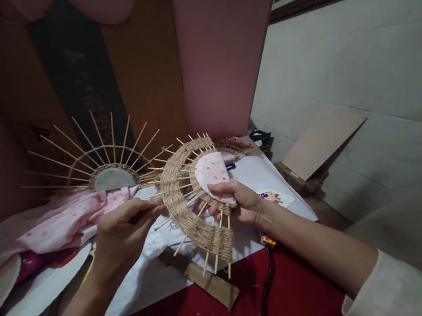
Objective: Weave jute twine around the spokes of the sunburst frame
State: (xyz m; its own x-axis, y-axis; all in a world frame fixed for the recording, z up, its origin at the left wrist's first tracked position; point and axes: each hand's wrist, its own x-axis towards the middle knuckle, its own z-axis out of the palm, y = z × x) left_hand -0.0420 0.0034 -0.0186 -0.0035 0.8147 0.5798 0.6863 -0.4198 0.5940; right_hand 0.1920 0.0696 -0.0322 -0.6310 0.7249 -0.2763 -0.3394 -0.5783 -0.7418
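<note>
A half-round woven fan [173, 184] of braided twine on thin wooden sticks is held up above the table. Its centre is a pink fabric half-disc [210, 171] with red dots. My right hand [239, 201] grips this centre near its lower end, thumb on the fabric and fingers behind. At the fan's left outer edge, my left hand [129, 231] is closed in a pinch; what lies between its fingertips is hidden. Stick ends jut out past the woven band.
Behind on the left stands another stick frame [113, 179] with a pale centre. Pink dotted cloth [60, 223] lies below it, near white curved pieces [37, 300]. A cardboard strip [212, 284] and a black cable [268, 287] lie at the front. A pink panel [214, 52] rises behind.
</note>
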